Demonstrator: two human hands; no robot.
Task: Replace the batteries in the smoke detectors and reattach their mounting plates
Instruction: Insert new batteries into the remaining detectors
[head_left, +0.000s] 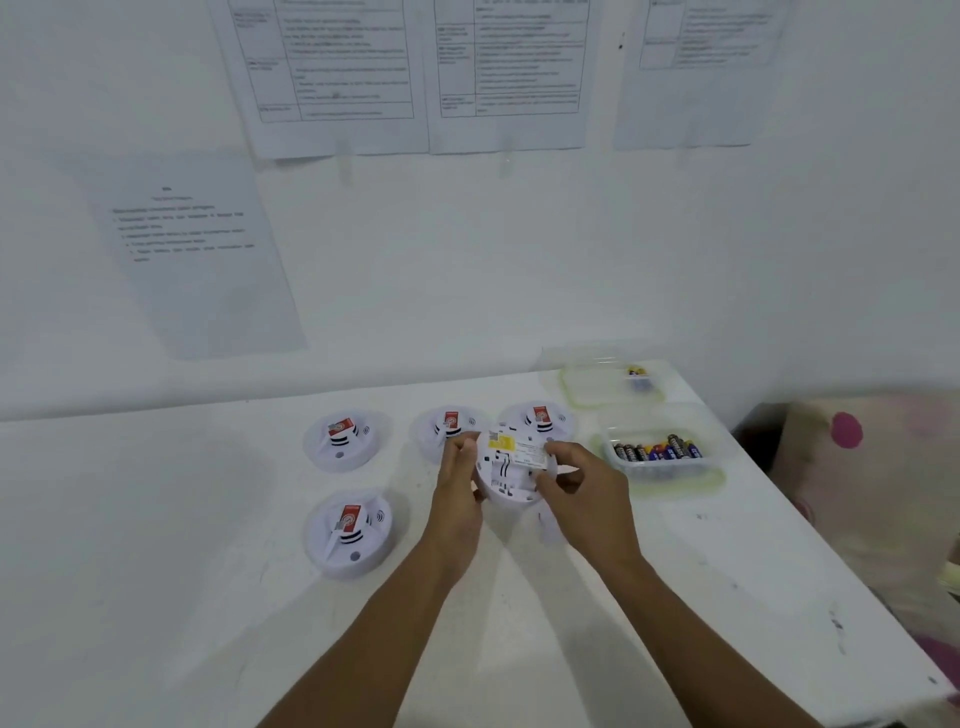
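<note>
Left hand (460, 480) and right hand (576, 480) grip a smoke detector (511, 467), underside up; battery tub (660, 457) lies right of the right hand.

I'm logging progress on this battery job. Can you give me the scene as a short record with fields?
in hand: smoke detector, back with yellow label facing the camera
left hand: grips its left edge
right hand: pinches its right edge
table: four other detectors, red stickers up
near tub: many batteries
far tub: very few batteries, count unclear
wall: printed sheets
</note>
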